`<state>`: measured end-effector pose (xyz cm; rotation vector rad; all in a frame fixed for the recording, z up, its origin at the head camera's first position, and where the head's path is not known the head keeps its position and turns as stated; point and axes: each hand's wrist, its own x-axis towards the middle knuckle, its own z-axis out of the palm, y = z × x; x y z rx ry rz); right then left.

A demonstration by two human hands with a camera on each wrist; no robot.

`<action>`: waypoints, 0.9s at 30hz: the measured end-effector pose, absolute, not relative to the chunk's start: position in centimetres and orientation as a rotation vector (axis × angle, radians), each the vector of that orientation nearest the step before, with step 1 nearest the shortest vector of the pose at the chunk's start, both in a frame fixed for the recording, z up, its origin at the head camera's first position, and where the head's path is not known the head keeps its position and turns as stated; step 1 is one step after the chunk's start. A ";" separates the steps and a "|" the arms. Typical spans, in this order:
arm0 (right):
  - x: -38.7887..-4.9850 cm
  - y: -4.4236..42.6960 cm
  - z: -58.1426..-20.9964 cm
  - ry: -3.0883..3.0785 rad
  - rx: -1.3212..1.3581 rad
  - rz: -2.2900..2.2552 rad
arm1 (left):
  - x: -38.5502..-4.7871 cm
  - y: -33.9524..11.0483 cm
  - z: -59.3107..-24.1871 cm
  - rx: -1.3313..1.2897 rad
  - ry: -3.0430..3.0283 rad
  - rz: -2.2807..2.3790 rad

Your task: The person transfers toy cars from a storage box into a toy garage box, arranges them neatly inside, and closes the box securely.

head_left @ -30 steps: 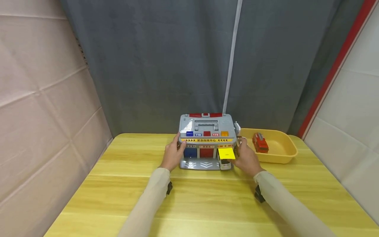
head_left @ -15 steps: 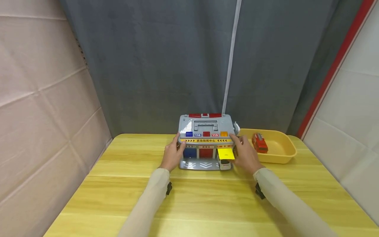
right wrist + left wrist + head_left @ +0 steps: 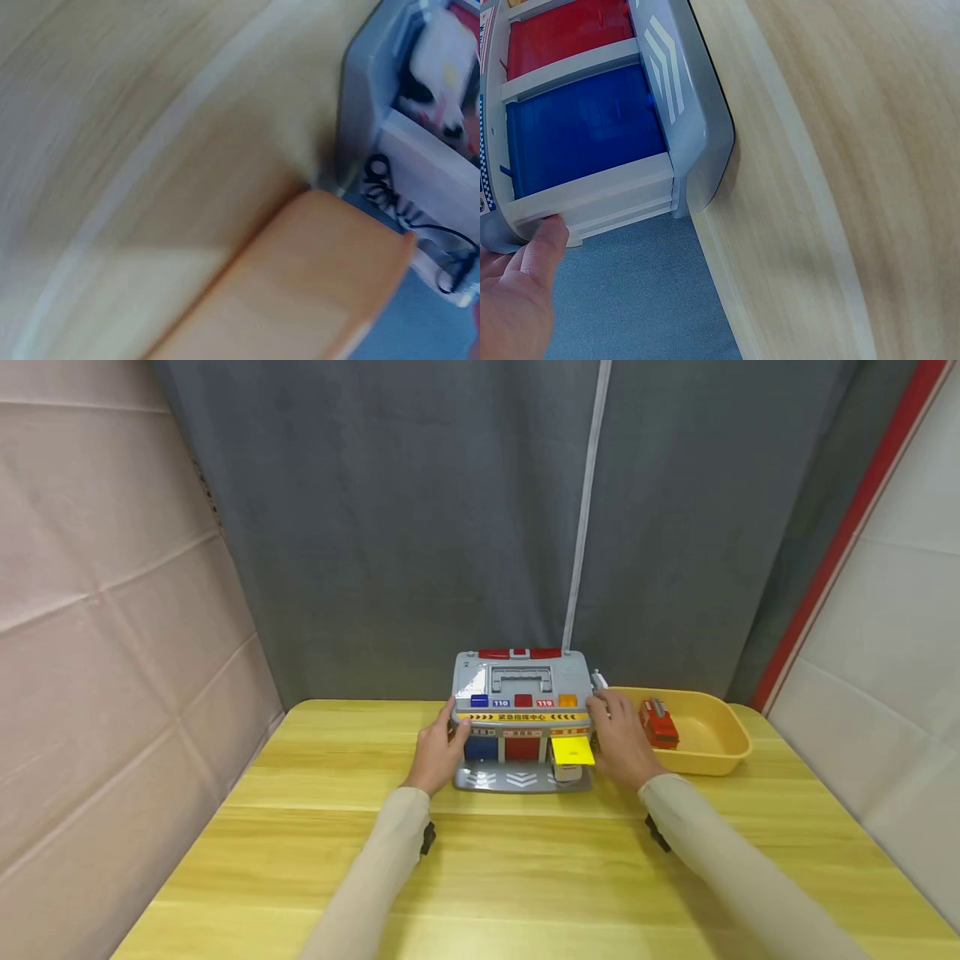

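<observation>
A grey toy garage (image 3: 522,685) with a blue door (image 3: 481,747), a red door (image 3: 522,747) and a raised yellow door (image 3: 573,750) stands on the table. Under the yellow door, a white toy car (image 3: 567,772) sits partly inside the bay. My left hand (image 3: 437,755) grips the garage's left side, thumb on the front. At the front right corner, the fingers of my right hand (image 3: 622,742) rest against the garage; its thumb is hidden in the head view. The right wrist view shows the blurred car (image 3: 442,67) with something skin-coloured beside it.
A yellow bin (image 3: 708,727) stands right of the garage, close behind my right hand, with a red toy fire truck (image 3: 658,724) in it. A black cord (image 3: 442,229) lies along the garage's right side. A grey curtain (image 3: 412,527) hangs behind the table (image 3: 525,877).
The white car has moved back, deeper into the right bay. My right hand has shifted forward along the garage's right corner, covering more of the white part there. My left hand stays put.
</observation>
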<state>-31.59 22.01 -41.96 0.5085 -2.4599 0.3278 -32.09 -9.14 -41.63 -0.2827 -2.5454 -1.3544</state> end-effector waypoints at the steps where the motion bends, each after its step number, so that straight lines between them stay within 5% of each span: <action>1: -31.8 22.0 -42.1 -2.424 0.511 0.309 | -32.1 -9.2 -41.6 -0.284 -2.544 -1.354; 27: -31.1 21.5 -43.1 -2.478 0.409 0.478 | -32.0 -9.5 -41.7 -0.277 -2.556 -1.337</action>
